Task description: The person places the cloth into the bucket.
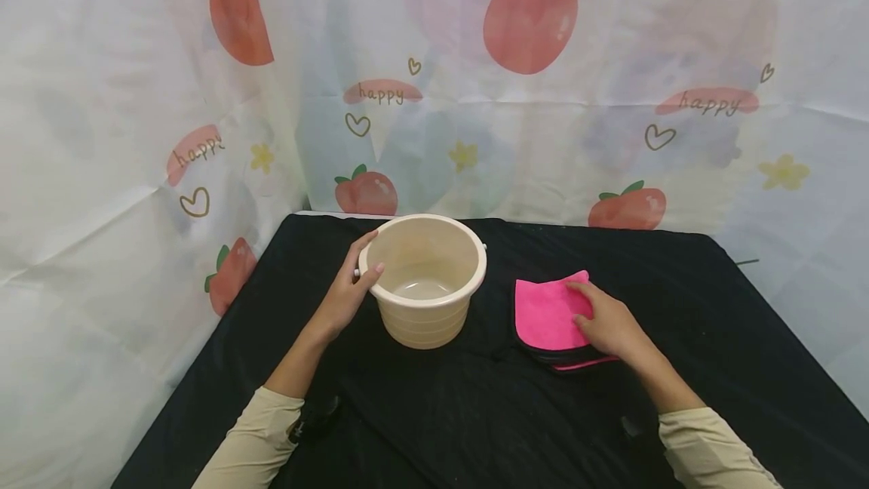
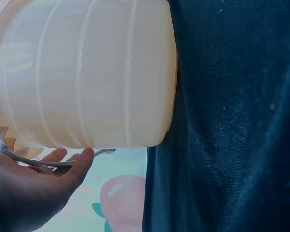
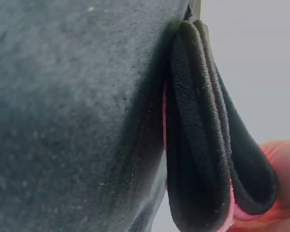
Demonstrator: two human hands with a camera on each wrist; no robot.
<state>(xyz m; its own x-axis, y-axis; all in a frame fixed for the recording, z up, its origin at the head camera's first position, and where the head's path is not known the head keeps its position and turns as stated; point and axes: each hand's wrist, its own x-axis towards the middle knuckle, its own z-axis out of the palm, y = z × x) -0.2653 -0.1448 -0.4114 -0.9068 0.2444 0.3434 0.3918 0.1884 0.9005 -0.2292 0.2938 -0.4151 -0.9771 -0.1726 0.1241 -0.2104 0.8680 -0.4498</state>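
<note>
There are one left hand (image 1: pixel 346 289) and one right hand (image 1: pixel 609 323), two near sleeves (image 1: pixel 247 436), one bucket (image 1: pixel 424 315), one black tablecloth (image 1: pixel 434 413). Right of the bucket lies pink-and-black cloth (image 1: pixel 546 315), its pieces too overlapped to count. The far and left backdrop (image 1: pixel 543 149) shows five peaches (image 1: pixel 531 25), five hearts (image 1: pixel 357 125), three flowers (image 1: pixel 464 157), three "happy" labels (image 1: pixel 382 92).

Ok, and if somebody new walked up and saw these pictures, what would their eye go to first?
Probably the bright pink cloth, folded on the black cover to the right of centre, with the right hand at its right side. Next comes the cream bucket near the middle, its rim gripped by the left hand. Behind both hangs the pale backdrop, printed with red fruit.
</note>
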